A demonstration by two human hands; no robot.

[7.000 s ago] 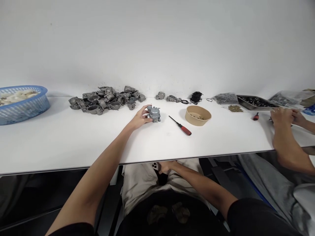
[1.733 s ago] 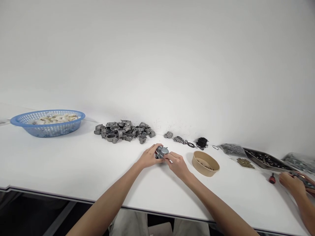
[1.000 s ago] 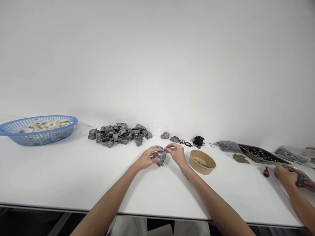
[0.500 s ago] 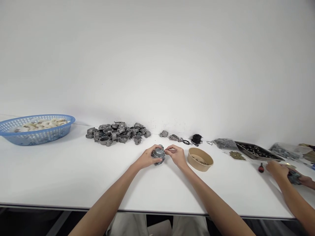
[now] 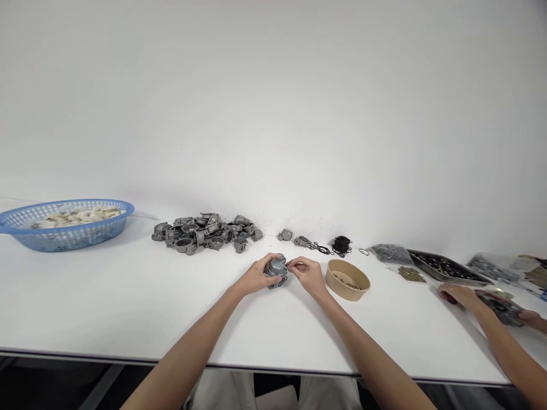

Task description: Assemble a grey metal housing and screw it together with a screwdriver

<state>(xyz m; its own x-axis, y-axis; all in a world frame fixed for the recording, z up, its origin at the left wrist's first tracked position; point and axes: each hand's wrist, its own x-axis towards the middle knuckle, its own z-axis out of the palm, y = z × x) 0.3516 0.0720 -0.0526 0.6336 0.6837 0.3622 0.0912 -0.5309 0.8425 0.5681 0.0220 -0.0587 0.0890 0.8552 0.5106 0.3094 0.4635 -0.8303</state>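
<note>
My left hand [image 5: 255, 277] is wrapped round a small grey metal housing [image 5: 276, 269] that rests on the white table [image 5: 128, 296] in front of me. My right hand [image 5: 308, 275] sits just right of the housing, fingertips pinched together at its upper right edge; what they pinch is too small to make out. A tan paper bowl [image 5: 347, 279] with small brass parts stands right beside my right hand.
A heap of grey metal castings [image 5: 205, 232] lies behind, with two loose castings and black O-rings [image 5: 342, 244] to its right. A blue basket [image 5: 64, 223] is far left. Bags and a dark tray [image 5: 444, 266] sit at right, where another person's hands [image 5: 465, 296] work.
My hands have stayed on the housing, my right fingertips shifting slightly at its edge. The other person's nearer hand has moved left over the red-handled tool. The view shifted a little.
</note>
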